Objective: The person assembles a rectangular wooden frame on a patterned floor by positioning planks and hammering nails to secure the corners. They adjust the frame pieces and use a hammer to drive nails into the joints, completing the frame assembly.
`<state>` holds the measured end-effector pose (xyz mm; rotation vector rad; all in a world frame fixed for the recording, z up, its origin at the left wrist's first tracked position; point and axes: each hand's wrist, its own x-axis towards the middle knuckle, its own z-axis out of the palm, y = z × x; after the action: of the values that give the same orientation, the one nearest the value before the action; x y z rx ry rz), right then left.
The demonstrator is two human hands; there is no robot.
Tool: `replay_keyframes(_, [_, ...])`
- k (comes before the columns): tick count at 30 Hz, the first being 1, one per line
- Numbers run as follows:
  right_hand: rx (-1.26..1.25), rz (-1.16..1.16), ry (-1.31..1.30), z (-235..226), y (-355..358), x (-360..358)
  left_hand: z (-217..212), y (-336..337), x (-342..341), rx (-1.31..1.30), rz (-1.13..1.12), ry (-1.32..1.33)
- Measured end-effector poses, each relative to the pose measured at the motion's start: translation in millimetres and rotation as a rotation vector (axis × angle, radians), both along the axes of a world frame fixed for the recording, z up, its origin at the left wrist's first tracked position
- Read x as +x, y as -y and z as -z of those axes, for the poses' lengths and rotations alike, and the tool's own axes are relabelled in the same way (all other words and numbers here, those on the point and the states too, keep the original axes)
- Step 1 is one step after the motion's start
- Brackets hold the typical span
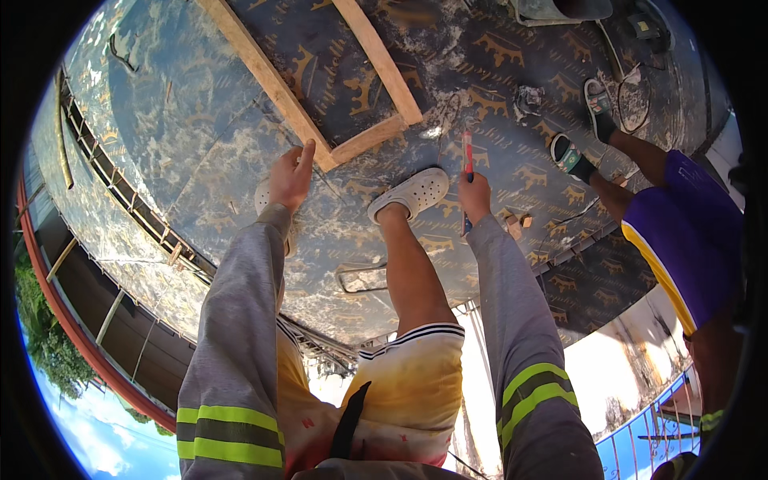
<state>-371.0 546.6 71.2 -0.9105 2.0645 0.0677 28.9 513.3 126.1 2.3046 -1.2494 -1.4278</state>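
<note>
A wooden frame (366, 142) of two long boards and a short crosspiece lies on dark printed panels in front of me. Just left of its near corner is my left hand (291, 178), its thumb or a finger stretched out toward the board and nothing visible in it. Whether it touches the wood I cannot tell. To the right of the frame my right hand (475, 197) is wrapped round a slim tool (468, 148) with a red and black shaft, held roughly upright in the picture. A dark end of it shows below the fist; its exact kind is unclear.
My clog (411, 194) stands on the panels (200, 160) between my hands. Small wood blocks (516, 222) lie right of my right hand. Another person (680, 232) in purple shorts and sandals stands at the right. Rebar (172, 248) runs along the left edge, with a drop beyond.
</note>
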Motion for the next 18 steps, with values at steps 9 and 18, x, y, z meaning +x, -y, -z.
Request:
replay_keyframes(9, [0.102, 0.388, 0.32, -2.1, -86.4, 153.1, -14.4, -183.0, 112.0, 0.247, 0.015, -0.186])
replay_keyframes(18, [0.27, 0.553, 0.437, -2.8, -44.5, 270.3, -68.3, -352.3, 351.5, 0.559, -0.516, -0.157])
